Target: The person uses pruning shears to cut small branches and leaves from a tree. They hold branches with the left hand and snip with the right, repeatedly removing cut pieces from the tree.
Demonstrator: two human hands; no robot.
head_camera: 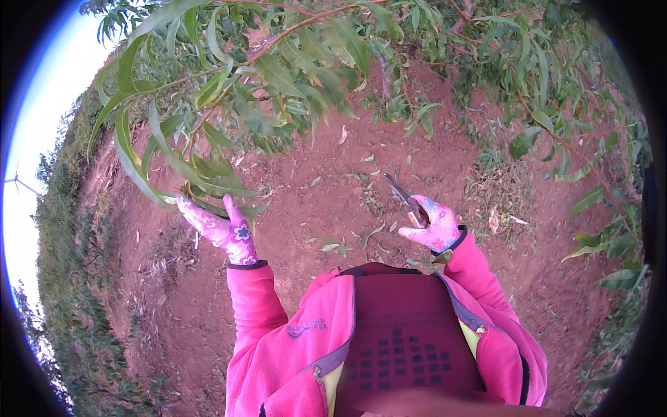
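My left hand (221, 232), in a flower-patterned glove, is at the hanging tip of a leafy branch (208, 109). Its thumb and fingers are spread, and long narrow leaves (213, 185) lie at and between them; no firm grip shows. Partly covered by those leaves, the fingertips are hard to make out. In my right hand (440, 227), gloved in a similar pattern, is a pair of pruning shears (404, 200). The metal blades point up and to the left, away from the branch, over bare soil. My palm hides most of the handles.
Reddish soil (312, 229) with scattered cut leaves and dry grass lies below. More branches (547, 130) hang at the upper right and along the right side. A thin trunk (384, 78) rises at the back. Shrubs (68, 250) line the left, with a wind turbine (16, 180) beyond.
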